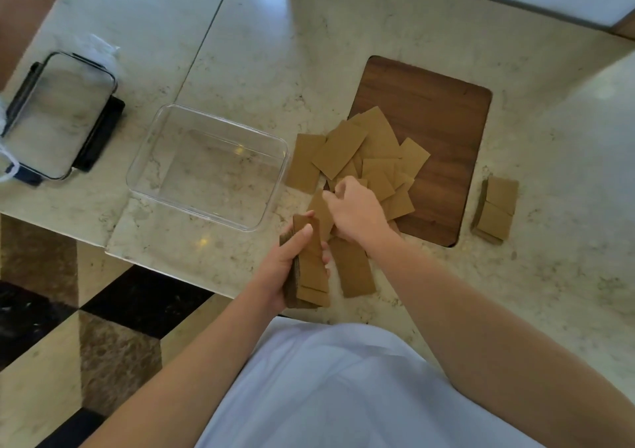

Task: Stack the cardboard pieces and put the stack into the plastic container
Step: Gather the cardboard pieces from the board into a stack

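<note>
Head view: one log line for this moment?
left hand: holds stack | right hand: picking loose piece | container: empty | phase: stacking

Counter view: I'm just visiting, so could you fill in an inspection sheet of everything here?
Surface: pale marble counter, wooden board set on it at right.
Job's things: clear plastic container empty, lid off; loose cardboard pieces scattered over the board's near-left part and the counter; small finished stack right of the board.
Clutter: container lid at far left; crumpled clear plastic behind it.
Hands: left hand grips a held stack; right hand pinches one piece from the pile.
Cables: nothing seen.
Surroundings: patterned tile floor below the counter edge; person's light shirt at the bottom.
</note>
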